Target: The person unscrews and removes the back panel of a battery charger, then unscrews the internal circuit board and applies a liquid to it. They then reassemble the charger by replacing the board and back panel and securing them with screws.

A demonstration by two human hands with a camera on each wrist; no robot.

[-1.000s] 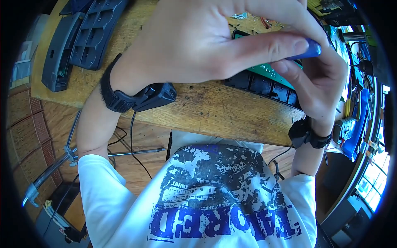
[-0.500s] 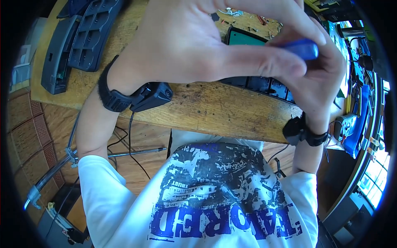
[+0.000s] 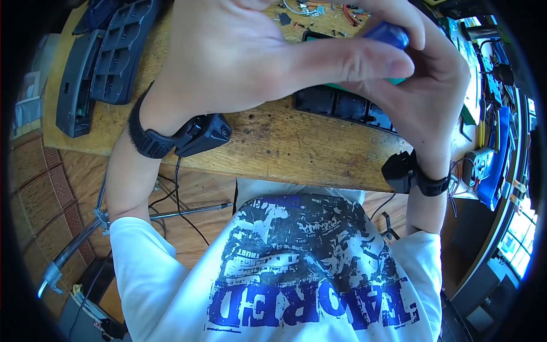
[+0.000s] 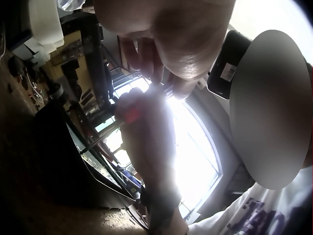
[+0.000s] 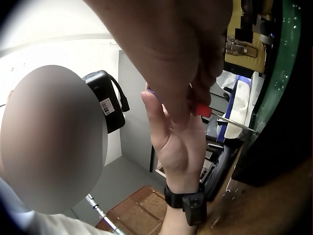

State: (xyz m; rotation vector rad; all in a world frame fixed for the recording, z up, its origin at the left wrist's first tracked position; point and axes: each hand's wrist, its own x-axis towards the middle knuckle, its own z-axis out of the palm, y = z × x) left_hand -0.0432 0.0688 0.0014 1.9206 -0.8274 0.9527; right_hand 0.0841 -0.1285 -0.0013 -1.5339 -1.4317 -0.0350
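Both hands are raised close to the head camera, above a black device case (image 3: 336,105) with a green circuit board that lies on the wooden table (image 3: 273,142). Between them is a screwdriver with a blue handle (image 3: 387,31). My left hand (image 3: 364,60) lays its thumb along the handle, and my right hand (image 3: 433,80) curls its fingers round it from the right. In the right wrist view a red collar (image 5: 203,110) and a thin metal shaft (image 5: 234,125) stick out from the fingers. The left wrist view shows the same red collar (image 4: 129,115), backlit by a window.
Two dark plastic covers (image 3: 114,51) lie at the table's far left. Small loose parts and wires (image 3: 302,8) are scattered behind the device. Blue tools and clutter (image 3: 496,154) crowd the right side. A metal rod (image 3: 188,212) runs below the table edge.
Both hands have risen with the screwdriver, and its blue handle has shifted up and a little left. More of the black case shows beneath them.
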